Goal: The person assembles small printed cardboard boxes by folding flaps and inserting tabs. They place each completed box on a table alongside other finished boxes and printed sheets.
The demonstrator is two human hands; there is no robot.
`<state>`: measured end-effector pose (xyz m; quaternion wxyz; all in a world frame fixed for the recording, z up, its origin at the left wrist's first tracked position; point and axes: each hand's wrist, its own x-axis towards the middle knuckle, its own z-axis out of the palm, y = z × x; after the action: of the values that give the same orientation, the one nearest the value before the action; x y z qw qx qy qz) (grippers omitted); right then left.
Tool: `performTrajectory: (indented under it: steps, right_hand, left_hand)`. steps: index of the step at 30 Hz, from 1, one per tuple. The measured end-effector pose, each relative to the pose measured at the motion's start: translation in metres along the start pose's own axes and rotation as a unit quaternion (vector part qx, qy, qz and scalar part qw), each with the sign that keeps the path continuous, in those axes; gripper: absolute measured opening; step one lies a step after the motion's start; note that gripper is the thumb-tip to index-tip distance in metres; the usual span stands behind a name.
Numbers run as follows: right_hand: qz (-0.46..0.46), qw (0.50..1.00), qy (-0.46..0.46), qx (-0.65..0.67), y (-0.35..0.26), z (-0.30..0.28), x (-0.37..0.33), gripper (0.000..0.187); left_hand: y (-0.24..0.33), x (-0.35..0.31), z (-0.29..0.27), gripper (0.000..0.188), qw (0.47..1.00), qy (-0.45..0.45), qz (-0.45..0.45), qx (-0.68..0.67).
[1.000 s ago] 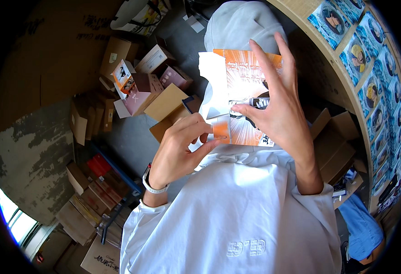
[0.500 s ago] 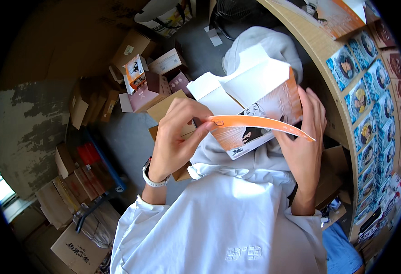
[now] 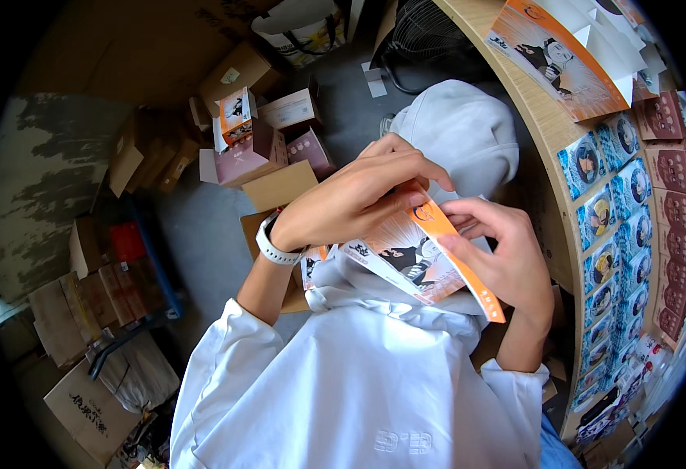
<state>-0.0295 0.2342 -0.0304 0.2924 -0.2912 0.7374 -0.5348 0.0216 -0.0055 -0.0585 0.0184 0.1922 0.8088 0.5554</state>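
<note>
A thin orange-and-white printed carton [image 3: 413, 262] with a black figure on its face lies tilted over my lap. My left hand [image 3: 359, 191], with a white band at the wrist, reaches across from the left and has its fingers bent on the carton's upper edge, by the orange strip. From the right, my right hand [image 3: 507, 254] pinches the long orange strip along the carton's side between thumb and fingers. Both hands hide the far part of the carton, so its flaps cannot be made out.
A wooden table [image 3: 515, 78] curves along the right, bearing orange printed cartons [image 3: 554, 59], rows of blue picture packs [image 3: 597, 211] and dark red boxes [image 3: 663, 117]. Cardboard boxes [image 3: 280, 187] stand on the floor to the left. A black fan [image 3: 437, 39] is at the top.
The carton has turned, its orange strip now sloping down to the right, and its white flaps no longer show. My left hand has moved right, over the carton; the right fingers have closed in.
</note>
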Motion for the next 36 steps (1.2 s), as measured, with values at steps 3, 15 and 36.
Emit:
performTrajectory:
  steps: [3, 15, 36]
  right_hand:
    - [0.091, 0.996, -0.007, 0.009, 0.005, -0.003, 0.009, 0.017]
    - [0.044, 0.985, 0.102, -0.129, 0.005, 0.016, 0.005, 0.026]
    - [0.002, 0.983, 0.145, -0.111, 0.009, 0.025, 0.014, 0.025]
  left_hand:
    - [-0.009, 0.003, 0.006, 0.026, 1.0, -0.002, -0.006, -0.012]
    - [-0.006, -0.025, 0.033, 0.053, 0.983, 0.033, -0.138, -0.114]
    - [0.005, -0.018, 0.04, 0.05, 0.981, 0.06, -0.172, -0.063]
